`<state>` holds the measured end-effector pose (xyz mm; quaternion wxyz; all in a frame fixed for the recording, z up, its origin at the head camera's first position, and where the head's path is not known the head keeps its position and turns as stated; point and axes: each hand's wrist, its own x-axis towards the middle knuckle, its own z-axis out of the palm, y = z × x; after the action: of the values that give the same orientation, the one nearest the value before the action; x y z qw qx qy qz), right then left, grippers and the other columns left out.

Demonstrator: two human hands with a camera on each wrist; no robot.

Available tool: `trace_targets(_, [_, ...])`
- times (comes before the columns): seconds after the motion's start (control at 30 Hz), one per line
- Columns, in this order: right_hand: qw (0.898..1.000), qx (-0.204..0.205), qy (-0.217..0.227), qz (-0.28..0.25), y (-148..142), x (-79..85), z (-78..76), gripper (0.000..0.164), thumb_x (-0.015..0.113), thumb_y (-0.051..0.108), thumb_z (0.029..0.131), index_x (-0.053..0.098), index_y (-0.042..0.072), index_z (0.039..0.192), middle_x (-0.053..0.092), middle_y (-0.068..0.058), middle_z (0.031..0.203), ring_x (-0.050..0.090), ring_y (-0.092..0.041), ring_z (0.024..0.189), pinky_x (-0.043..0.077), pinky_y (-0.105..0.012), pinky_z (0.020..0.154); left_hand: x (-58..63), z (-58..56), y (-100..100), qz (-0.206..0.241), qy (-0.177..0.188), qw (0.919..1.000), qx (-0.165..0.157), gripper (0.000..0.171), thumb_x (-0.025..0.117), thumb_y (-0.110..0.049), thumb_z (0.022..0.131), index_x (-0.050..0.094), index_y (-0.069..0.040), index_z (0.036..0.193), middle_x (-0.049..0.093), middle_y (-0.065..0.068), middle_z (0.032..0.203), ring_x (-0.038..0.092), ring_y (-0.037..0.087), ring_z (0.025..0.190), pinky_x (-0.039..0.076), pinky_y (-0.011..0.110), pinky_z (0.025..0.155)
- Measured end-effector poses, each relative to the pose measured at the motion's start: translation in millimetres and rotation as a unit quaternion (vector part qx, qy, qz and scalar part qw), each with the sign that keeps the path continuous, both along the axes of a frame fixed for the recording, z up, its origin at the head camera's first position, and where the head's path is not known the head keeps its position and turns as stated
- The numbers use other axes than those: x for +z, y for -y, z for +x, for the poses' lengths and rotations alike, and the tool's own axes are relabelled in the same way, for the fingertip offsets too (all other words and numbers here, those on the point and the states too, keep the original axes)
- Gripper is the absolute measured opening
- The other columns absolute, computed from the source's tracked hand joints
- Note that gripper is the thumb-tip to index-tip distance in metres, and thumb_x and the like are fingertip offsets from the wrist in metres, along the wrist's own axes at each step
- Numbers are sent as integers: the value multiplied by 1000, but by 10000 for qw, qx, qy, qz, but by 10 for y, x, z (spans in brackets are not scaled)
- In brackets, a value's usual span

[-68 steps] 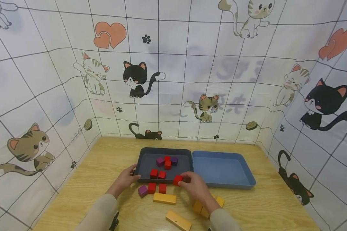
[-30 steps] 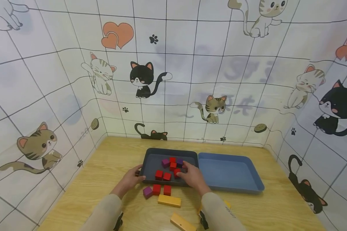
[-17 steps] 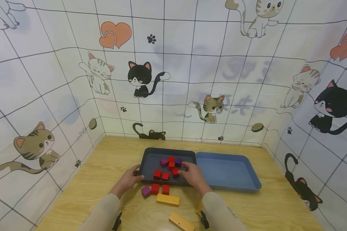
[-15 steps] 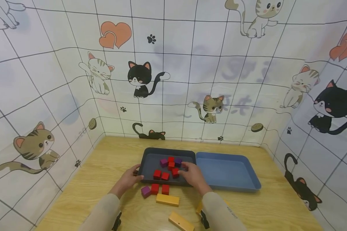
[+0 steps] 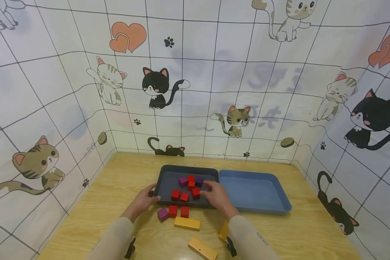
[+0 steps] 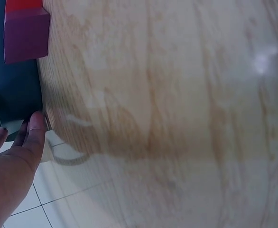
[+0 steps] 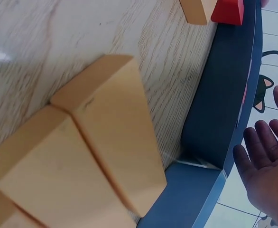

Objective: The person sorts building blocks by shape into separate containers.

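In the head view, my left hand (image 5: 142, 202) grips the front left corner of a dark grey tray (image 5: 169, 173); in the left wrist view its thumb lies on the tray's front wall. My right hand (image 5: 218, 196) hovers over the tray's right side, thumb beside a red cube (image 5: 196, 193); whether they touch cannot be told. In the right wrist view its fingers (image 7: 260, 147) are loosely bent, with nothing seen between them. Inside the tray sit several more red cubes (image 5: 175, 195) and two purple cubes (image 5: 183, 182), some heaped together.
A blue tray (image 5: 253, 191) adjoins the dark one on the right. In front lie two red cubes (image 5: 184, 212), a purple cube (image 5: 163, 214) and yellow blocks (image 5: 187, 223); more yellow blocks (image 7: 115, 128) lie under the right forearm. Cat-patterned sheets wall the table.
My right hand carried a red cube from the dark tray's front edge into it and released it; the thumb stays beside it. My left hand has stayed on the tray corner.
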<state>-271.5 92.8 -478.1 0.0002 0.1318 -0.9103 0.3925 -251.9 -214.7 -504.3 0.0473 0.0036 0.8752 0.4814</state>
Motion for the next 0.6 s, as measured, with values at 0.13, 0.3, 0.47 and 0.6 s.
trace_targets(0.13, [10000, -7, -23, 13, -60, 19, 10, 50, 72, 18, 91, 58, -3, 134, 64, -18, 124, 60, -36, 113, 48, -51, 95, -12, -17, 0, -23, 108, 9999, 47, 60, 65, -10, 95, 40, -1, 149, 58, 26, 123, 58, 35, 109, 49, 51, 90])
trace_targets(0.3, [9999, -100, 43, -25, -142, 44, 36, 51, 73, 19, 91, 58, -2, 135, 63, -17, 127, 59, -37, 115, 47, -51, 96, -13, -36, 0, -29, 143, 9999, 52, 61, 66, -11, 94, 40, -1, 149, 58, 27, 123, 59, 35, 108, 50, 50, 89])
trace_targets(0.47, [9998, -192, 40, 44, -238, 46, 65, 51, 73, 19, 91, 58, 0, 136, 63, -15, 129, 58, -36, 116, 46, -51, 97, -18, -46, -5, -32, 82, 10000, -4, 61, 66, -11, 94, 41, 0, 148, 59, 27, 121, 60, 35, 106, 51, 48, 85])
trace_targets(0.6, [9997, -244, 35, 45, -333, 55, 98, 51, 73, 20, 91, 58, 1, 136, 61, -16, 132, 56, -37, 119, 44, -52, 99, -20, -36, -1, -157, 80, 9998, 2, 60, 65, -14, 95, 40, 0, 148, 57, 30, 124, 60, 36, 106, 52, 48, 84])
